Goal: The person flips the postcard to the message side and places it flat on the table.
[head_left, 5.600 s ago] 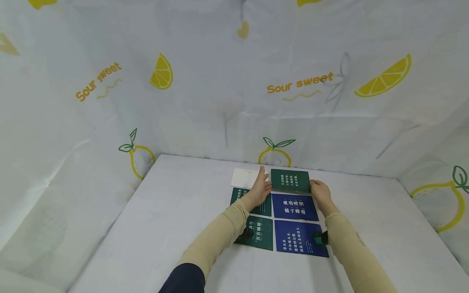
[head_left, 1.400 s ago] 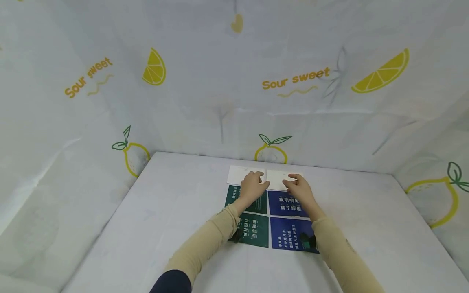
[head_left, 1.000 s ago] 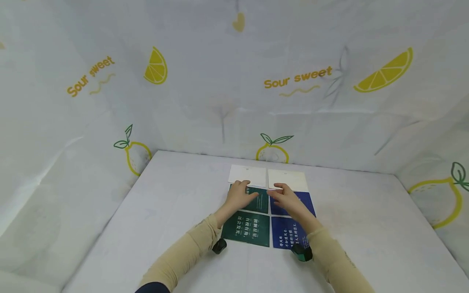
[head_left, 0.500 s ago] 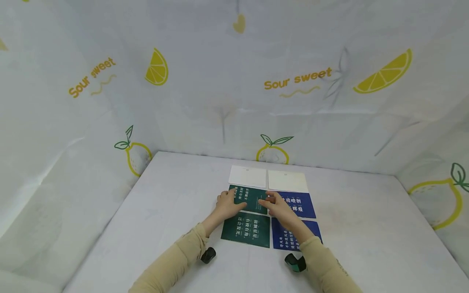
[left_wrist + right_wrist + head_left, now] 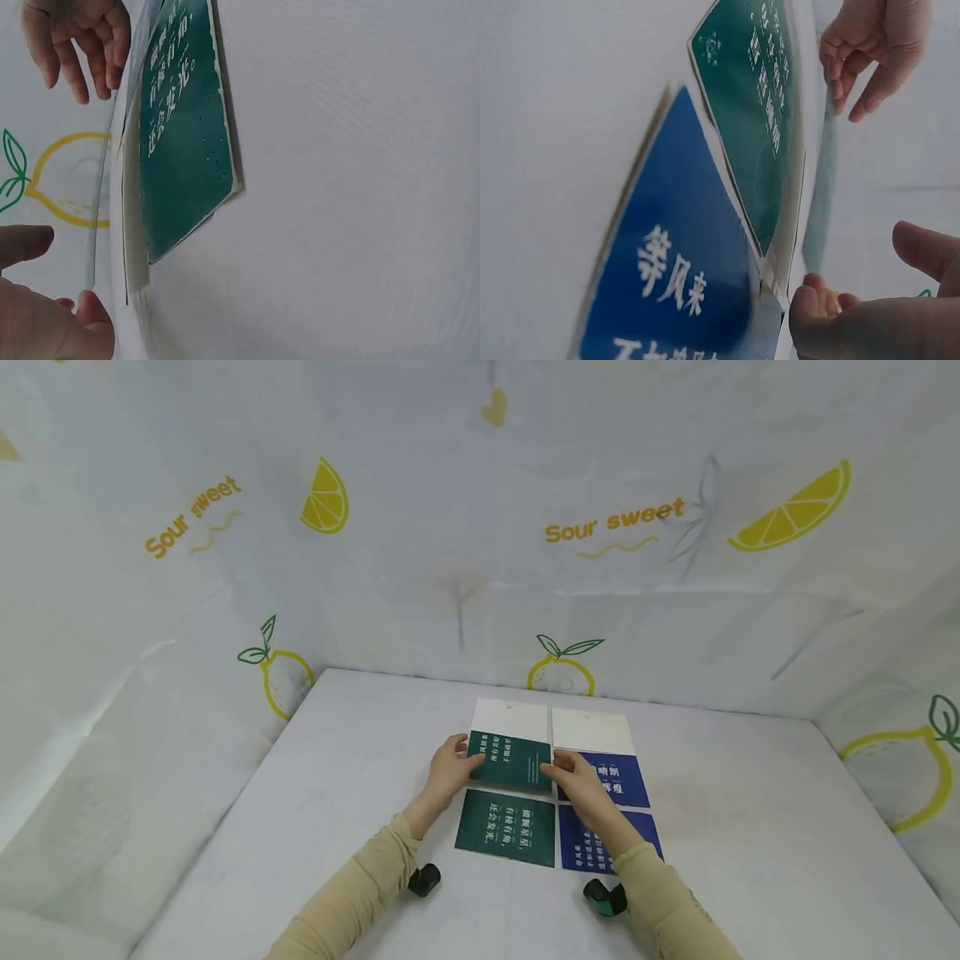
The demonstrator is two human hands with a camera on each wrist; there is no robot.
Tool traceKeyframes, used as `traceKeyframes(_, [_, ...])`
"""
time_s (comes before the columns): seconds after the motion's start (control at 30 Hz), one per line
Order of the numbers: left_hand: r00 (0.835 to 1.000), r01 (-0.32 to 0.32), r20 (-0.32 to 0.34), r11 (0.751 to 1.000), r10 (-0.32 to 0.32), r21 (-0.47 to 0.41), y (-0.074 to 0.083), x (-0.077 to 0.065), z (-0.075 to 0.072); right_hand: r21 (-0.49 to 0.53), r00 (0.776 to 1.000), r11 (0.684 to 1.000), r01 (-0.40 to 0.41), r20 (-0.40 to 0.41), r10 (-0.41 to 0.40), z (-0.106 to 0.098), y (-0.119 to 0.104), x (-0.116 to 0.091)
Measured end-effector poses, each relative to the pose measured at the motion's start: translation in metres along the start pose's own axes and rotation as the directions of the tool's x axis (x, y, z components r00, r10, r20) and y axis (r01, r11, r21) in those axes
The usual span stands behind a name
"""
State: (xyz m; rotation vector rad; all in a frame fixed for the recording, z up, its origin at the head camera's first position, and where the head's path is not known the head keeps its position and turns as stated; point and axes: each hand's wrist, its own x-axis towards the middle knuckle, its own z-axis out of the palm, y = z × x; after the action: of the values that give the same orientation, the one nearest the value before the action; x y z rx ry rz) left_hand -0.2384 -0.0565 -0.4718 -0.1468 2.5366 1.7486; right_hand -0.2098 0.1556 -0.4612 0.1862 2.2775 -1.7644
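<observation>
Between both hands, a green card [image 5: 513,764] with white lettering is raised off the table at the middle left of a grid of cards. My left hand [image 5: 446,772] pinches its left edge. At its right edge my right hand [image 5: 581,785] grips it between thumb and fingers. Both wrist views show this card nearly edge-on, a thin strip [image 5: 823,180] in the right one. Closest to me on the left lies another green card [image 5: 187,127]. Two blue cards make up the right side, the middle one [image 5: 622,779] and the front one [image 5: 596,837], both partly covered by my right hand and arm.
Along the back of the grid lie two cards with white faces up, one left [image 5: 510,718] and one right [image 5: 591,729]. Behind the white table [image 5: 360,735] hangs a lemon-print cloth [image 5: 420,543]. Dark wrist devices [image 5: 425,880] sit under the sleeves.
The back right card, green side up earlier, now shows white. Both hands have moved toward me and left, taken hold of the middle left green card and raised it.
</observation>
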Motion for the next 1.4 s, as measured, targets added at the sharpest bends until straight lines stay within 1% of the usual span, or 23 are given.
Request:
traceKeyframes(0.17, [0.996, -0.047, -0.081, 0.999, 0.046, -0.017, 0.001, 0.003, -0.001, -0.001, 0.999, 1.0, 0.016, -0.048, -0.016, 0.002, -0.002, 0.003])
traceKeyframes(0.23, [0.994, -0.055, -0.099, 0.998, 0.053, -0.019, 0.002, 0.004, 0.0, 0.003, 0.996, 1.0, 0.026, -0.084, -0.026, 0.004, -0.004, 0.005])
traceKeyframes(0.43, [0.989, -0.079, -0.135, 0.994, 0.068, -0.076, 0.004, 0.004, 0.001, -0.011, 0.979, 0.999, 0.051, -0.197, -0.053, 0.006, -0.006, 0.01])
traceKeyframes(0.6, [0.986, -0.102, -0.146, 0.985, 0.081, -0.14, 0.005, 0.004, -0.001, -0.017, 0.963, 0.999, 0.045, -0.266, -0.048, 0.005, -0.008, 0.011])
traceKeyframes(0.73, [0.984, -0.124, -0.152, 0.976, 0.097, -0.178, 0.006, 0.003, -0.004, -0.012, 0.958, 0.999, 0.052, -0.282, -0.053, 0.003, -0.01, 0.01])
traceKeyframes(0.9, [0.976, -0.172, -0.164, 0.964, 0.14, -0.204, 0.006, 0.003, -0.007, 0.006, 0.949, 0.997, 0.071, -0.307, -0.066, 0.002, -0.01, 0.01])
traceKeyframes(1.03, [0.976, -0.19, -0.152, 0.951, 0.156, -0.244, 0.006, 0.004, -0.008, 0.014, 0.943, 0.996, 0.093, -0.321, -0.084, 0.001, -0.01, 0.01])
traceKeyframes(1.13, [0.98, -0.177, -0.14, 0.941, 0.142, -0.289, 0.006, 0.004, -0.009, 0.04, 0.939, 0.992, 0.122, -0.328, -0.103, 0.002, -0.002, 0.014])
traceKeyframes(1.3, [0.983, -0.157, -0.148, 0.92, 0.109, -0.359, 0.006, 0.003, -0.009, 0.089, 0.925, 0.972, 0.216, -0.338, -0.174, -0.002, 0.036, 0.045])
traceKeyframes(1.33, [0.983, -0.155, -0.153, 0.918, 0.105, -0.366, 0.006, 0.003, -0.01, 0.096, 0.923, 0.968, 0.233, -0.335, -0.189, -0.003, 0.04, 0.048])
traceKeyframes(1.37, [0.982, -0.153, -0.159, 0.917, 0.1, -0.368, 0.005, 0.003, -0.01, 0.1, 0.924, 0.968, 0.228, -0.336, -0.183, -0.003, 0.04, 0.048])
traceKeyframes(1.4, [0.982, -0.15, -0.164, 0.92, 0.096, -0.361, 0.005, 0.003, -0.011, 0.103, 0.927, 0.969, 0.226, -0.33, -0.181, -0.003, 0.035, 0.044])
